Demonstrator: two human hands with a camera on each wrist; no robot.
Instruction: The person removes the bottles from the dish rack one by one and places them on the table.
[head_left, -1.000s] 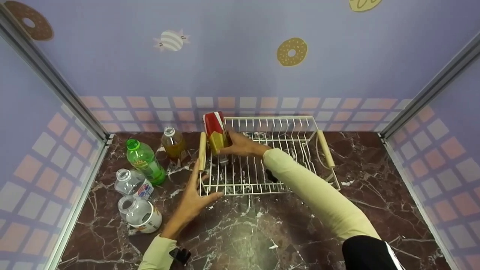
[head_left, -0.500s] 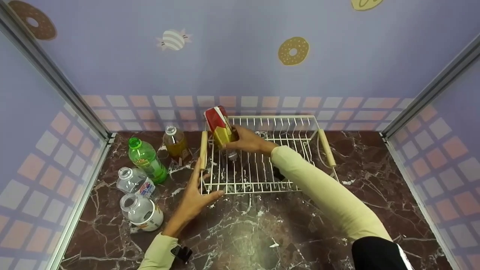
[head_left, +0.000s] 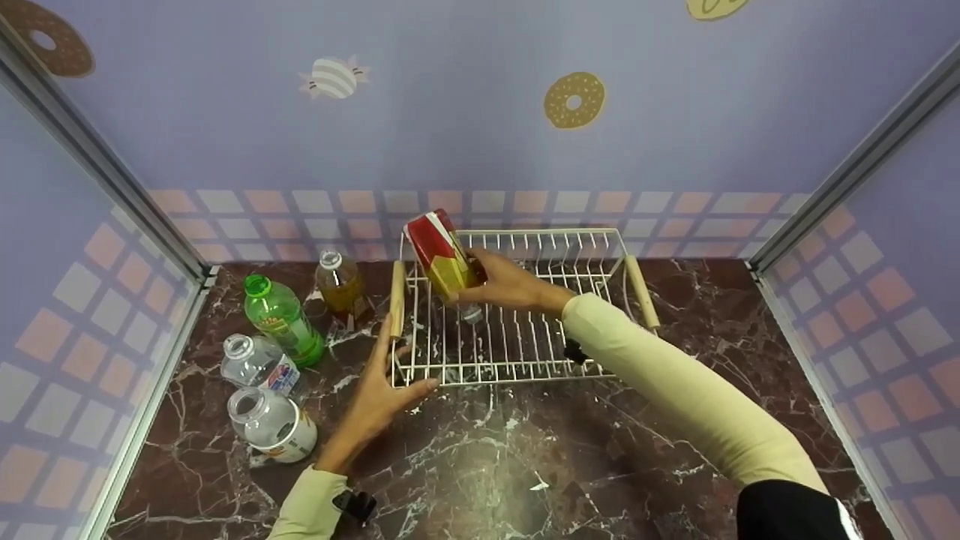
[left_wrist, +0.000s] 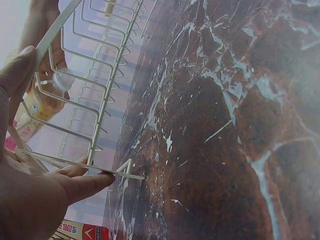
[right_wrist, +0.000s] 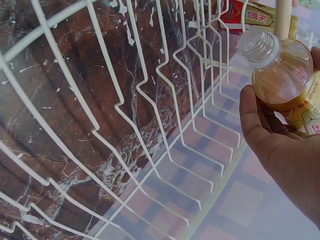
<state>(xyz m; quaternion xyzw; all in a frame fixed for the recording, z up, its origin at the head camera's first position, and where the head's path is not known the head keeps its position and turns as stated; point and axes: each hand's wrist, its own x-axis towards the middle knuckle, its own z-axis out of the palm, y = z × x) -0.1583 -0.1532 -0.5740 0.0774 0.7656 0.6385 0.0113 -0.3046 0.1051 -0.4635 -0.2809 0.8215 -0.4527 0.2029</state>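
Note:
My right hand point(head_left: 510, 281) grips a bottle point(head_left: 442, 259) with a red and yellow label, upside down and tilted, over the left part of a white wire rack point(head_left: 540, 231). In the right wrist view, the bottle's uncapped clear neck point(right_wrist: 260, 47) points away from my palm, close to the rack wires. Amber colour shows through its shoulder. My left hand point(head_left: 379, 394) holds the rack's front left corner, thumb on the upper rail and fingers point(left_wrist: 90, 186) round the lower wires. Pale wooden handles point(head_left: 640, 292) top both short sides of the rack.
Left of the rack stand an amber uncapped bottle point(head_left: 341, 289), a green bottle point(head_left: 285, 321), a clear bottle point(head_left: 259, 365) and a clear wide-mouthed bottle point(head_left: 271, 424) with a white label. Patterned walls enclose the dark marble-look surface point(head_left: 480, 465).
My right hand has carried the upturned bottle a little to the right and up, tilting it more. The left hand keeps its hold on the rack's corner.

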